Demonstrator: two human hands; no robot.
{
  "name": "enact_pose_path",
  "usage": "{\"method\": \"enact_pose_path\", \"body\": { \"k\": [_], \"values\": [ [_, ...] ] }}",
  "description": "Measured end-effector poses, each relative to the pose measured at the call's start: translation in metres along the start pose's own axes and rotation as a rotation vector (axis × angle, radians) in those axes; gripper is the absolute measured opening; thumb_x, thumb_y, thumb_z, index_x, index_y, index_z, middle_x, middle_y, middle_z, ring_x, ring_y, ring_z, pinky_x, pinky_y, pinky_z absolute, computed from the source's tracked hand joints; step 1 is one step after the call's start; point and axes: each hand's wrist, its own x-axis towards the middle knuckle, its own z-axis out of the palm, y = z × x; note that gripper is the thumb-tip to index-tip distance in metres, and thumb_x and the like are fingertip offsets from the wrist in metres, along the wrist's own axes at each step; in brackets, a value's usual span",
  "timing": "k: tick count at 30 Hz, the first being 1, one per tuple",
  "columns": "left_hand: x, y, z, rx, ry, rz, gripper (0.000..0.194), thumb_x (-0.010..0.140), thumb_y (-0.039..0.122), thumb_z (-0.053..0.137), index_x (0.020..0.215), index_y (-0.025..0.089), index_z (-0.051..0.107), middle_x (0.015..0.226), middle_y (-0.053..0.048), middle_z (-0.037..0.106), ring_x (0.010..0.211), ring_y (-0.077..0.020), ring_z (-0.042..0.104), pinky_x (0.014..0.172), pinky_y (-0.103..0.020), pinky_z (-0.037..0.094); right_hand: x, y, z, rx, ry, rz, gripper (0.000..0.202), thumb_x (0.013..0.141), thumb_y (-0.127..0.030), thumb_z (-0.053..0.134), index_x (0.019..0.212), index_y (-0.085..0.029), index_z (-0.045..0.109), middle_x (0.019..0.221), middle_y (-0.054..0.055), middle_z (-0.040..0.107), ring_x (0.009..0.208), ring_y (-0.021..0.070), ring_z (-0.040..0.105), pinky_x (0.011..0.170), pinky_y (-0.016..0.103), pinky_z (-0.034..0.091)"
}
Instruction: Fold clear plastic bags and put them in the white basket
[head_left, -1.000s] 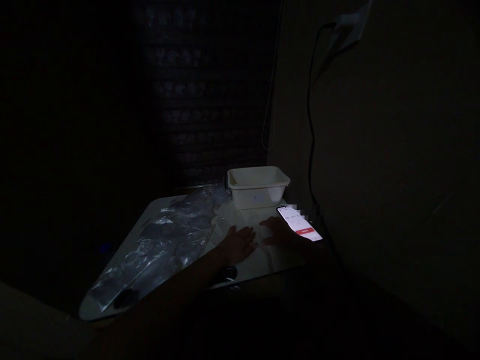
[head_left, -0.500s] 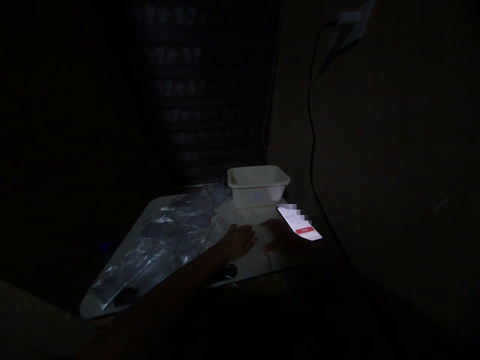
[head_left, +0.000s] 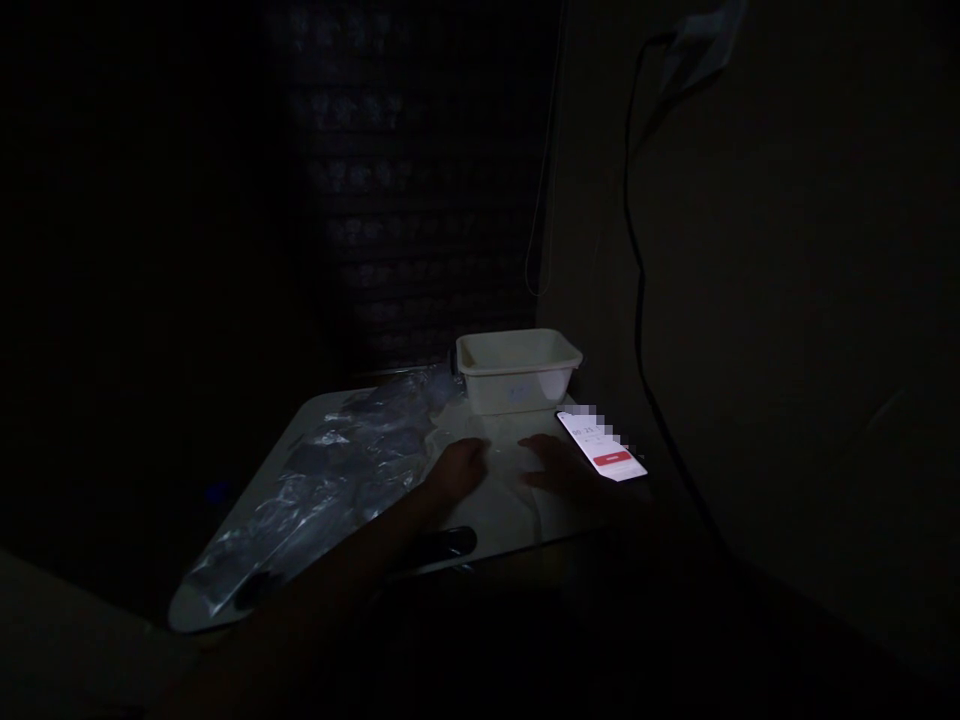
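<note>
In the dim light, my left hand (head_left: pixel 459 470) is over a small white table (head_left: pixel 499 535), its fingers curled together and blurred at the tips. Whether they pinch anything is too dark to make out. Facing it, my right hand (head_left: pixel 559 470) is a dark shape with thumb and fingers apart. A thin clear plastic sheet or bag (head_left: pixel 506 490) lies flat under and between the hands, its edges faintly visible. Left of my left hand, crumpled clear plastic bags (head_left: pixel 352 455) cover much of the table.
Behind the hands stands a white plastic tub (head_left: pixel 517 390). A lit phone (head_left: pixel 611 458) lies on the right by the wall. A black cable (head_left: pixel 639 300) hangs from a wall socket (head_left: pixel 701 50). Dark slots (head_left: pixel 457 543) are in the table's near edge.
My left hand has moved slightly left, and its fingers have gone from stretched flat on the plastic to curled. My right hand has stayed almost in place.
</note>
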Motion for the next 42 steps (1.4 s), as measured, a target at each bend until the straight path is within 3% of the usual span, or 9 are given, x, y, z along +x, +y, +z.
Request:
{"method": "enact_pose_path", "body": {
  "k": [6, 11, 15, 20, 26, 35, 42],
  "values": [
    [-0.001, 0.004, -0.002, -0.013, -0.034, 0.072, 0.034, 0.065, 0.008, 0.038, 0.095, 0.014, 0.055, 0.096, -0.006, 0.057, 0.089, -0.015, 0.051, 0.079, -0.026, 0.038, 0.003, 0.01, 0.005, 0.048, -0.042, 0.0, 0.066, 0.054, -0.041, 0.061, 0.111, -0.014, 0.041, 0.113, 0.013, 0.045, 0.103, 0.0243, 0.041, 0.085, 0.039, 0.035],
    [-0.003, 0.006, -0.002, 0.063, -0.04, 0.142, 0.032, 0.07, 0.01, 0.034, 0.094, 0.01, 0.055, 0.093, -0.009, 0.058, 0.088, -0.0149, 0.051, 0.078, -0.026, 0.038, 0.003, 0.014, 0.012, -0.008, 0.026, -0.024, 0.061, 0.057, -0.041, 0.059, 0.11, -0.015, 0.042, 0.111, 0.012, 0.046, 0.103, 0.0242, 0.041, 0.084, 0.04, 0.035],
    [-0.006, 0.008, -0.004, 0.188, -0.027, 0.262, 0.034, 0.076, 0.019, 0.03, 0.104, 0.012, 0.048, 0.103, -0.009, 0.053, 0.095, -0.0159, 0.047, 0.082, -0.029, 0.034, 0.003, 0.014, 0.015, -0.058, 0.076, -0.058, 0.057, 0.058, -0.042, 0.058, 0.106, -0.016, 0.045, 0.106, 0.011, 0.049, 0.098, 0.0238, 0.045, 0.082, 0.039, 0.036],
    [-0.014, 0.018, -0.009, 0.339, -0.183, 0.404, 0.04, 0.082, 0.033, 0.02, 0.114, 0.018, 0.038, 0.119, -0.008, 0.042, 0.109, -0.0179, 0.035, 0.085, -0.036, 0.027, 0.003, 0.015, 0.017, -0.084, 0.124, -0.062, 0.054, 0.059, -0.044, 0.056, 0.106, -0.018, 0.045, 0.105, 0.01, 0.051, 0.097, 0.0235, 0.045, 0.08, 0.039, 0.037],
    [-0.018, 0.015, -0.006, 0.44, -0.314, 0.41, 0.047, 0.082, 0.037, 0.013, 0.119, 0.014, 0.03, 0.125, -0.012, 0.032, 0.116, -0.0179, 0.025, 0.09, -0.043, 0.015, 0.004, 0.012, 0.014, -0.102, 0.121, -0.025, 0.048, 0.065, -0.04, 0.051, 0.106, -0.015, 0.045, 0.107, 0.01, 0.05, 0.1, 0.0214, 0.044, 0.083, 0.036, 0.036],
    [-0.017, 0.014, -0.007, 0.358, -0.312, 0.382, 0.046, 0.081, 0.04, 0.017, 0.116, 0.016, 0.034, 0.123, -0.012, 0.035, 0.114, -0.0186, 0.027, 0.09, -0.041, 0.015, -0.005, 0.018, 0.01, -0.028, 0.029, -0.097, 0.066, 0.057, -0.05, 0.054, 0.113, -0.019, 0.038, 0.114, 0.01, 0.045, 0.104, 0.0237, 0.04, 0.085, 0.04, 0.034],
    [-0.014, 0.02, -0.011, 0.308, -0.326, 0.348, 0.042, 0.082, 0.037, 0.018, 0.111, 0.017, 0.041, 0.12, -0.012, 0.04, 0.111, -0.0191, 0.033, 0.087, -0.042, 0.018, -0.003, 0.01, 0.017, -0.044, 0.067, -0.102, 0.059, 0.062, -0.047, 0.051, 0.112, -0.017, 0.04, 0.111, 0.012, 0.047, 0.104, 0.0235, 0.04, 0.086, 0.041, 0.032]
  ]
}}
